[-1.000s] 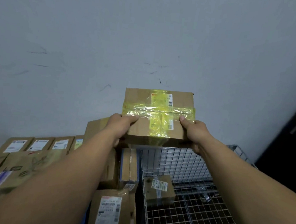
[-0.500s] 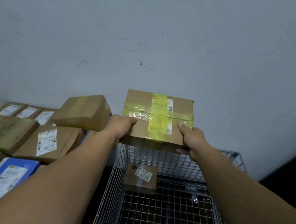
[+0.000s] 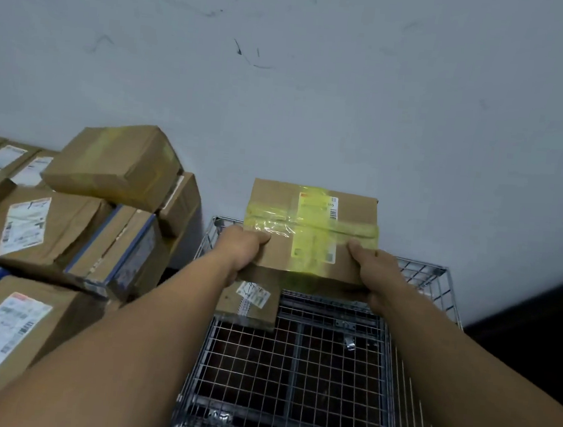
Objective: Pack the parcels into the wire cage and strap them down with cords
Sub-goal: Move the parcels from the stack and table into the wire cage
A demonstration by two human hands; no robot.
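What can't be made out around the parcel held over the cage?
Head view:
Label text on the held parcel: blurred, under yellow tape.
The small parcel in the wire cage: far part hidden by the held parcel and left hand.
Fingers of the right hand: hidden beneath the held parcel.
Cage's near end: cut off by bottom edge.

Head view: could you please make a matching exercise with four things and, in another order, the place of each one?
Things:
1. yellow-taped parcel
2. small labelled parcel
3. wire cage
4. stack of parcels

Places:
A. left of the cage
B. on the cage floor, far left corner
C. held above the cage by the left hand and right hand
D. right of the stack, one parcel inside

Pairs: 1-C, 2-B, 3-D, 4-A.
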